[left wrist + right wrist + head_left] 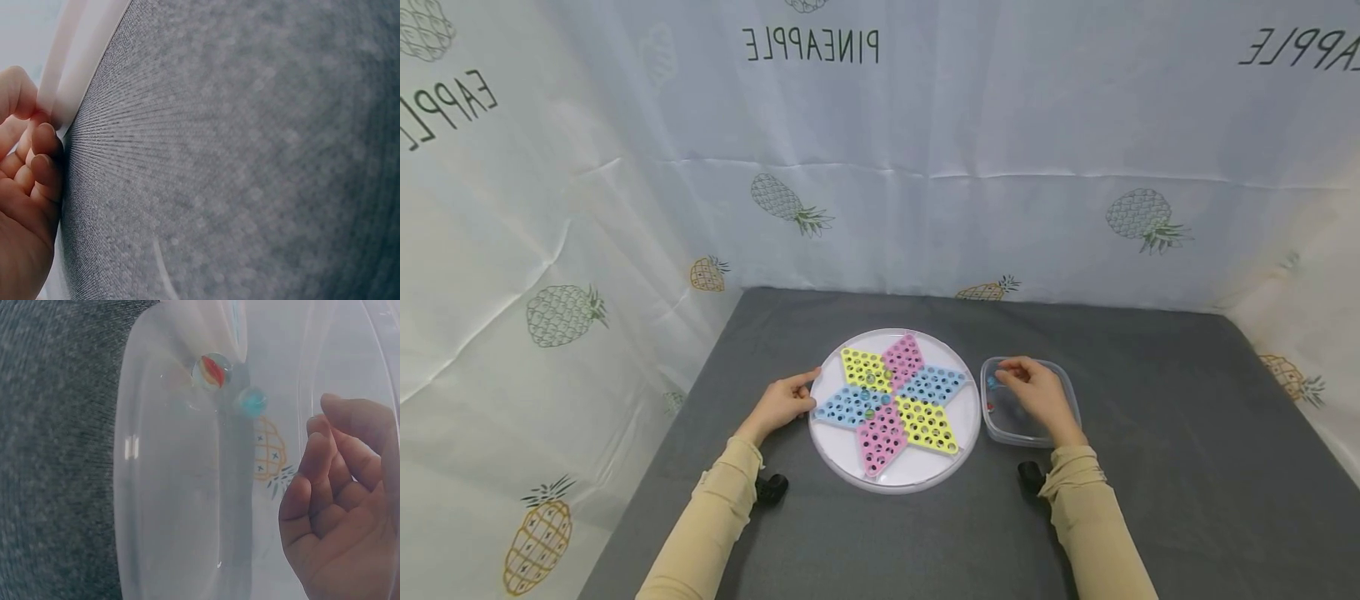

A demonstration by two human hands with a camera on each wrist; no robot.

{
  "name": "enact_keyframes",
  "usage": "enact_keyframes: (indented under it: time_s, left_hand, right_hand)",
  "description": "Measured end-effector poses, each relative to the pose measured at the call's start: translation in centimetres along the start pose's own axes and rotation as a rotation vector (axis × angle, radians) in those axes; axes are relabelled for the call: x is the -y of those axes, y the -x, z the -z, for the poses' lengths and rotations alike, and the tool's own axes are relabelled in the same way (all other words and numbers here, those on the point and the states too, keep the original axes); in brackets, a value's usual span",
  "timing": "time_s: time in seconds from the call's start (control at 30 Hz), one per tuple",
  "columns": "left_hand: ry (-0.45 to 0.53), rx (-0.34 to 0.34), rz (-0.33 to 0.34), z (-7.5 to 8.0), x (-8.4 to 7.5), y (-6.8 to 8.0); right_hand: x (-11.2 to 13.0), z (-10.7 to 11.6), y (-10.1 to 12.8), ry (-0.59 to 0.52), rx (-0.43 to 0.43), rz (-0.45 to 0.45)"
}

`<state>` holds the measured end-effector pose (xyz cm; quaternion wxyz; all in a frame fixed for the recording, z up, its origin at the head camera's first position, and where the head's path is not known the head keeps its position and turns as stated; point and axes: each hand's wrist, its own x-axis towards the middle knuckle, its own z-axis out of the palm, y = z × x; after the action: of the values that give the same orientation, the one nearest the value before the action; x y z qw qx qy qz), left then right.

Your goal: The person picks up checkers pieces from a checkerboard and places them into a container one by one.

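Note:
A round white Chinese checkers board lies on the table, its star made of pink, yellow and blue diamonds full of holes. Several glass marbles sit near the star's middle. My left hand grips the board's left rim; in the left wrist view its fingers curl at the edge. Over the clear plastic container, my right hand has loosely bent fingers, and no marble shows between them. Inside the container are a red-streaked marble and a light blue marble.
A dark grey cloth covers the table. White curtains printed with pineapples hang behind and at both sides. The container stands close beside the board's right rim. Black wrist mounts show beneath both forearms.

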<state>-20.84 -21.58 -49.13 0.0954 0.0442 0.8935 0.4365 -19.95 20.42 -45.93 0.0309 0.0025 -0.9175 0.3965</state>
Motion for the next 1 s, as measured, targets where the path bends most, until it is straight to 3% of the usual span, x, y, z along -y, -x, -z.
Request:
enact_keyframes:
  time_s: [0.13, 0.57, 1.0]
  left_hand:
    - [0.000, -0.010, -0.031, -0.06, 0.07, 0.04]
    - [0.009, 0.003, 0.041, -0.05, 0.17, -0.42]
    - [0.018, 0.005, 0.042, -0.11, 0.15, -0.40]
  right_hand:
    - [0.05, 0.10, 0.08, -0.004, -0.006, -0.002]
    - [0.04, 0.25, 0.29, -0.034, 0.005, -0.029]
    - [0.44, 0.51, 0.47, -0.083, 0.012, -0.029]
